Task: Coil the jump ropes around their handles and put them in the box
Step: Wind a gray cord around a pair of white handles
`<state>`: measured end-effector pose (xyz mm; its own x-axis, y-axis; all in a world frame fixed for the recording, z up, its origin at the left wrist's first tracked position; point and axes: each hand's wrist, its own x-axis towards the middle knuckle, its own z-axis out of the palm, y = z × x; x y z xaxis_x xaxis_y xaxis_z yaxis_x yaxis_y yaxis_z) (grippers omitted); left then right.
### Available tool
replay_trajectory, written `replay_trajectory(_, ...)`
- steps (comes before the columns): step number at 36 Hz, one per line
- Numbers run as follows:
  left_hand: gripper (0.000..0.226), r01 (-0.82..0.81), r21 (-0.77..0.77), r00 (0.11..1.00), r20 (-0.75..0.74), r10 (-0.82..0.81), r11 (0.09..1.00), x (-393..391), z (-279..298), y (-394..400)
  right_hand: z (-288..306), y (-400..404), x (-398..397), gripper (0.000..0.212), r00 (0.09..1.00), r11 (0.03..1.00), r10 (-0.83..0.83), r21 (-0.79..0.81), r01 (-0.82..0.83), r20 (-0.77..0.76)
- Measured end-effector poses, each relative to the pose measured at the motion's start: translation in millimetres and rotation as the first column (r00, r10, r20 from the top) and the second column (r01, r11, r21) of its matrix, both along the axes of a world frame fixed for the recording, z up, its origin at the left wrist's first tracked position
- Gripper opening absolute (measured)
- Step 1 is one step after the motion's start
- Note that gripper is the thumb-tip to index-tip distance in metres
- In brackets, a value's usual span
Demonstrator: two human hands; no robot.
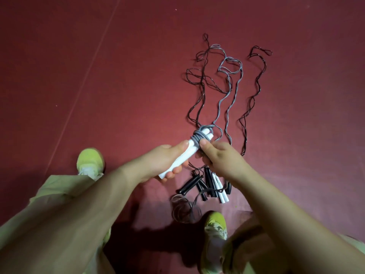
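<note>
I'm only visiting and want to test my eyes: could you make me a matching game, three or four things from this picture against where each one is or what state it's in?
Things:
1. white handles
2. grey cord
3. black handles
4. right hand

Places or states:
A. lying on the red floor between the yellow-green shoes
B. gripped by the left hand
C. pinching the coils
D. partly wound round the far end of the handle pair

Pairs: 1-B, 2-D, 3-A, 4-C
</note>
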<state>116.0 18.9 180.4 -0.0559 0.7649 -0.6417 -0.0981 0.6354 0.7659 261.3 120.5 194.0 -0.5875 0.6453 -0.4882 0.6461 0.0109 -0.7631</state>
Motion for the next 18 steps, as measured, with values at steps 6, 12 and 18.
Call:
replay_trajectory(6,0.051,0.031,0.032,0.909,-0.417,-0.015,0.999,5,-10,6,-4,-4,-1,0.063,0.992,0.989,-0.045,0.143,0.027,0.122)
replay_trajectory(12,0.046,0.160,-0.039,0.643,-0.754,-0.134,0.986,0,-14,1,-6,-7,-1,0.055,0.996,0.991,-0.084,-0.100,0.085,0.018)
replay_trajectory(18,0.037,0.285,-0.029,0.371,-0.918,-0.138,0.958,6,-16,-5,-1,-9,-3,0.062,0.988,0.959,-0.150,-0.239,0.151,0.026)
